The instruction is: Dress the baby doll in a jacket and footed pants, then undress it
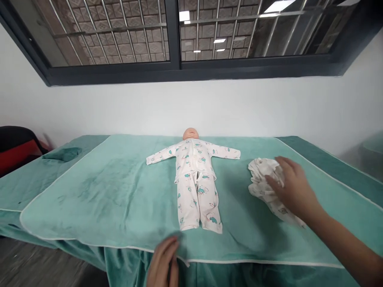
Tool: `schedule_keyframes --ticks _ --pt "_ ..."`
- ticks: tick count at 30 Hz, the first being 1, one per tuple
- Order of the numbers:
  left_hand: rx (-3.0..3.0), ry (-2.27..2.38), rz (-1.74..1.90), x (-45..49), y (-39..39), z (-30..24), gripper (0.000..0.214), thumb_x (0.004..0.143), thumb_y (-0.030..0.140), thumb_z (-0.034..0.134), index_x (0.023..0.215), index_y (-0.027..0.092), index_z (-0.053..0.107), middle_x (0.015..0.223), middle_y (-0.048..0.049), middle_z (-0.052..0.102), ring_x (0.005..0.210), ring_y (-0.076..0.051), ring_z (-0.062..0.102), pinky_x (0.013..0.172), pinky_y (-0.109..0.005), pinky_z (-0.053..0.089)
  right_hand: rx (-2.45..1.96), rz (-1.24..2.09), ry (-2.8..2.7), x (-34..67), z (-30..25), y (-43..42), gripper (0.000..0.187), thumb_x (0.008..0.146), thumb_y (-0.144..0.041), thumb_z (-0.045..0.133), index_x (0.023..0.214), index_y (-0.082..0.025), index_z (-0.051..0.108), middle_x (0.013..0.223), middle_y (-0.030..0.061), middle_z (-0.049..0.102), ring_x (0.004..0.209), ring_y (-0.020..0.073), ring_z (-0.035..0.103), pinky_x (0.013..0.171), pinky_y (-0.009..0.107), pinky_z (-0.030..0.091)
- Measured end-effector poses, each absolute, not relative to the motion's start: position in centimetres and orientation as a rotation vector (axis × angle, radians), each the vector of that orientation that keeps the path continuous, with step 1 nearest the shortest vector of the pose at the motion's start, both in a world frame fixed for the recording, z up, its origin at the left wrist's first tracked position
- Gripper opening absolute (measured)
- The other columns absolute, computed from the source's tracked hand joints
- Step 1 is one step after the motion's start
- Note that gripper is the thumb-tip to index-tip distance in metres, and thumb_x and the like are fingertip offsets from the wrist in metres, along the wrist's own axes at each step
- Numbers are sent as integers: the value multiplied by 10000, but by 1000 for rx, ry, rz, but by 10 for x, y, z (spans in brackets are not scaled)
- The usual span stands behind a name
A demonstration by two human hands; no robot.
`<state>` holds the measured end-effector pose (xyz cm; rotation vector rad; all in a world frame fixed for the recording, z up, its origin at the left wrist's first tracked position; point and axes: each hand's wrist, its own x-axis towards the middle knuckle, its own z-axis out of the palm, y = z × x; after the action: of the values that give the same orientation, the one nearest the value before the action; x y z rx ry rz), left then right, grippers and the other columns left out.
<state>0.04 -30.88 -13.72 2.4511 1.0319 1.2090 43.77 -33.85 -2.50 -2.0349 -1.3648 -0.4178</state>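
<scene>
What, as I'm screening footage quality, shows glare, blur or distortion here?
Head view: ceiling lights glare in the window; its frame bows from wide-lens distortion; the right hand on the crumpled garment looks slightly motion-blurred; the doll is sharp.

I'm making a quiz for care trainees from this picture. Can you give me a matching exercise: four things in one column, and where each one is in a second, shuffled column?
Things
1. baby doll
2. crumpled white garment
3. left hand
4. small dark green cloth

Places
A. under the right hand
B. at the near edge of the green towel
C. flat on its back in the middle of the towel, arms spread
D. far left, beyond the towel's edge

Pairs: 1-C, 2-A, 3-B, 4-D
</scene>
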Motion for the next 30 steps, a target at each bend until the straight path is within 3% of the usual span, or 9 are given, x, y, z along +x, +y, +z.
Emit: schedule_keyframes --ticks 5,9,12,15,20,25,30 --pt "2320 969 1526 55 -220 -60 316 915 91 503 1182 194 636 1158 -88 675 1119 -185 627 974 -342 536 -1689 -150 -1560 368 -31 -273 530 933 -434 525 1410 -216 448 1442 159 459 1353 310 441 1106 529 401" --pt "2179 981 1459 114 -123 -24 313 904 86 449 1095 173 681 1119 -78 697 1090 -190 636 996 -364 507 -1527 186 -1490 333 -18 -194 478 920 -432 520 1354 -235 476 1358 135 511 1184 259 561 886 415 542" --pt "2097 953 1295 154 -54 -10 357 832 38 461 1056 172 705 1120 -65 716 1087 -193 644 1010 -351 495 -1603 241 -1334 323 -4 -127 455 889 -442 528 1276 -202 520 1287 133 558 1009 234 614 831 394 527" --pt "2105 956 1187 186 -6 -13 371 852 61 450 1100 172 704 1167 -73 703 1111 -199 628 1026 -348 483 -1823 252 -1264 323 0 -72 359 874 -455 512 1098 -183 582 1154 128 628 932 245 619 837 401 475" --pt "2285 951 1087 208 24 -37 422 873 102 434 1182 214 699 1178 -73 630 1144 -219 565 1075 -383 434 -1993 339 -1307 333 -13 -39 355 828 -571 546 915 -227 568 972 56 672 846 238 614 743 363 414" --pt "2206 967 1001 206 29 -32 382 888 153 423 1140 231 700 1173 -72 576 1142 -213 565 1052 -372 448 -1988 328 -1293 331 -11 -41 249 824 -477 555 915 -246 583 950 22 659 786 204 594 702 341 387" --pt "2231 1032 1017 207 27 -28 339 876 156 436 1092 229 686 1148 -67 592 1121 -229 566 1014 -392 465 -1942 332 -1261 328 -8 -42 219 827 -422 568 942 -254 648 997 34 668 874 222 608 749 355 400"
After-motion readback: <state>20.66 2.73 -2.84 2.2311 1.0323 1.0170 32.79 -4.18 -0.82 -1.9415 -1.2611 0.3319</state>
